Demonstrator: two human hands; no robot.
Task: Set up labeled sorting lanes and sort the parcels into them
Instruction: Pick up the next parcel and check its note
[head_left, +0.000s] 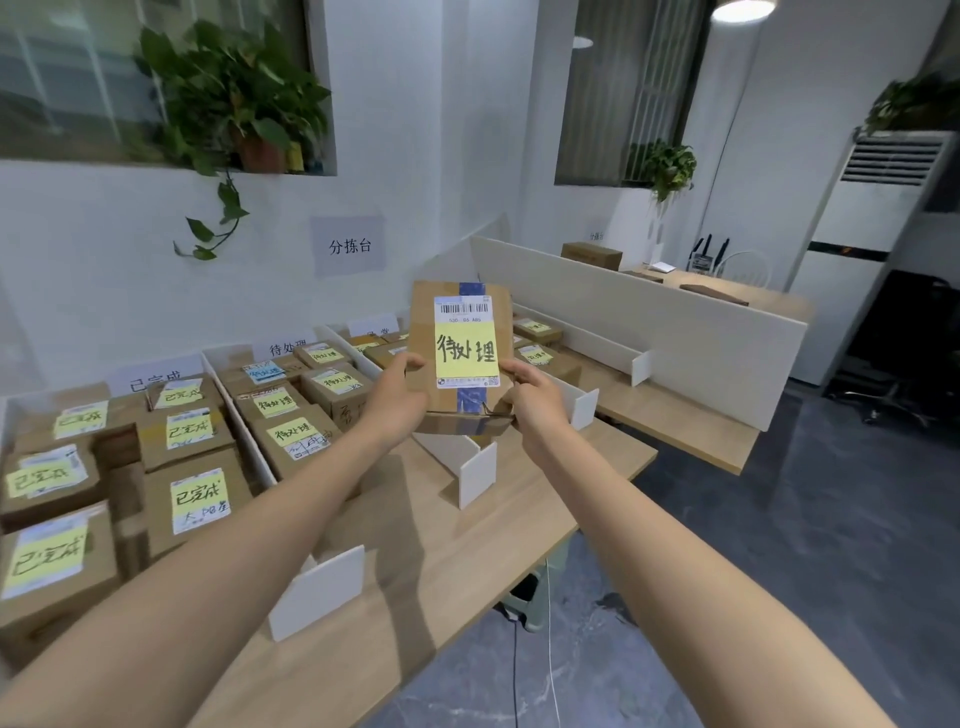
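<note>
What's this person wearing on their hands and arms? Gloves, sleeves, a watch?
Nothing visible. The left hand and right hand are bare, with no gloves, rings or watch, and both forearms are uncovered; no sleeve shows in the picture.

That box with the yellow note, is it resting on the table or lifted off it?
Lifted off. The left hand and right hand grip the box by its lower sides, upright above the table.

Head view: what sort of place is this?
Probably an office desk turned parcel sorting station: wall sign reads 分拣台, white dividers partition the desk, note-tagged cardboard parcels sit between them.
</note>
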